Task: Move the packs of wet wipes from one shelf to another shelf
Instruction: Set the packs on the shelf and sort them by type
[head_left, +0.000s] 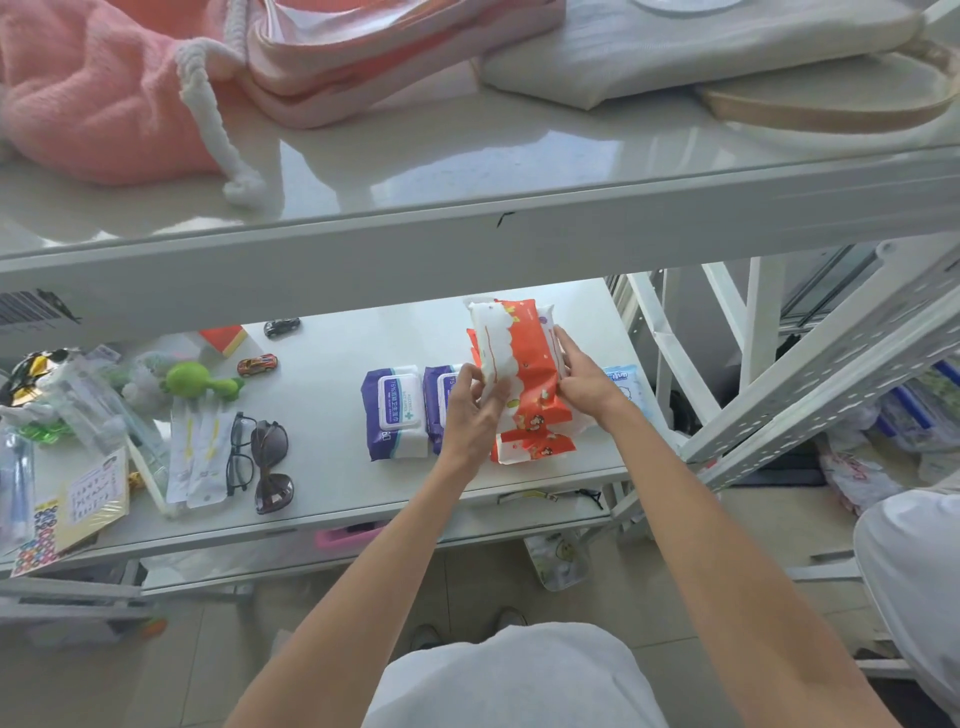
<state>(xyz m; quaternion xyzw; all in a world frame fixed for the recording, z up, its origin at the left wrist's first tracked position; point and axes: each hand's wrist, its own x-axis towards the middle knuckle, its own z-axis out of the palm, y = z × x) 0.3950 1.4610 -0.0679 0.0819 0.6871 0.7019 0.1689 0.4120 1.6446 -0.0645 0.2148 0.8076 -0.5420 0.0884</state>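
Observation:
An orange and white pack of wet wipes (522, 353) is tilted up above the lower shelf (332, 467), gripped between my left hand (470, 410) on its left side and my right hand (584, 376) on its right side. More orange packs (535, 447) lie flat under it. Two purple and white packs (392, 410) lie side by side to the left, the second partly hidden by my left hand. A small light blue pack (626, 387) peeks out behind my right wrist. The upper shelf (467, 171) runs across above.
On the upper shelf lie a pink knitted bag (98, 88) with a white cord and pale bags (701, 47). The lower shelf's left half holds two pairs of glasses (260, 462), toy cars (257, 365), a green toy (200, 382) and packets. A slanted white metal brace (831, 374) stands at right.

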